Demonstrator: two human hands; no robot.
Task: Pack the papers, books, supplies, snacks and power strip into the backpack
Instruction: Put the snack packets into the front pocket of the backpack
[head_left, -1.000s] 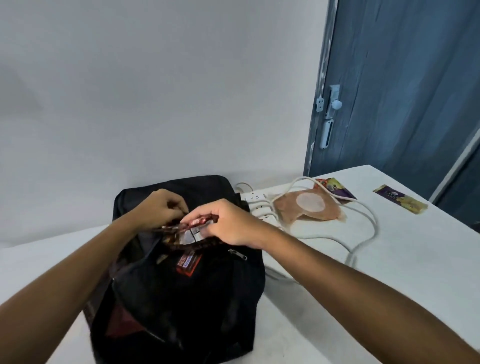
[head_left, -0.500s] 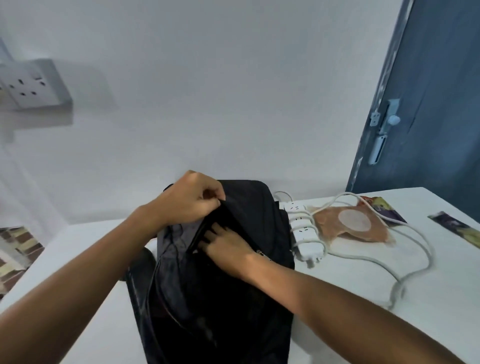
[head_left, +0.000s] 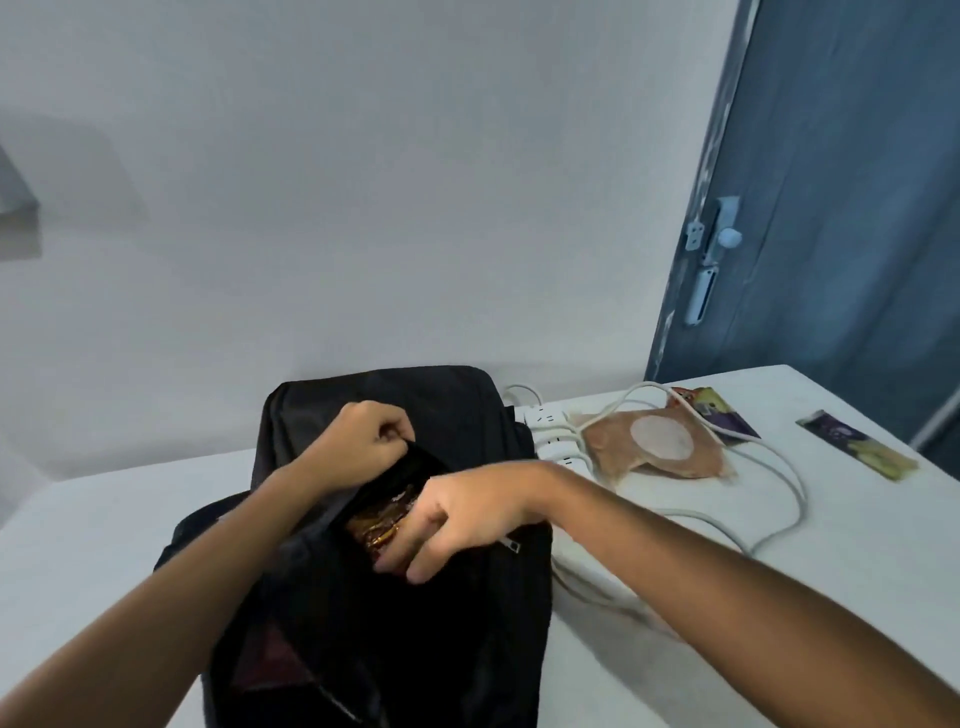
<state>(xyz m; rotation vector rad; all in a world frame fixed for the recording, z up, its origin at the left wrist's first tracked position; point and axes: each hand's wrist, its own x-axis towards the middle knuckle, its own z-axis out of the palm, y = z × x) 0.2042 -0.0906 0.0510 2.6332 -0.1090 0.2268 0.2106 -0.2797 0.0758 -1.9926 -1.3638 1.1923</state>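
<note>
left hand pinches backpack pocket edge | right hand loosely spread over snack packet inside

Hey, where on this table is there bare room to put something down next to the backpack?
Bare tabletop lies left of the backpack, between it and the wall. More lies in front of the white cable, at the near right. Behind it is crowded: power strip, brown pouch and two snack packets. Both hands fill the backpack's opening.
</note>
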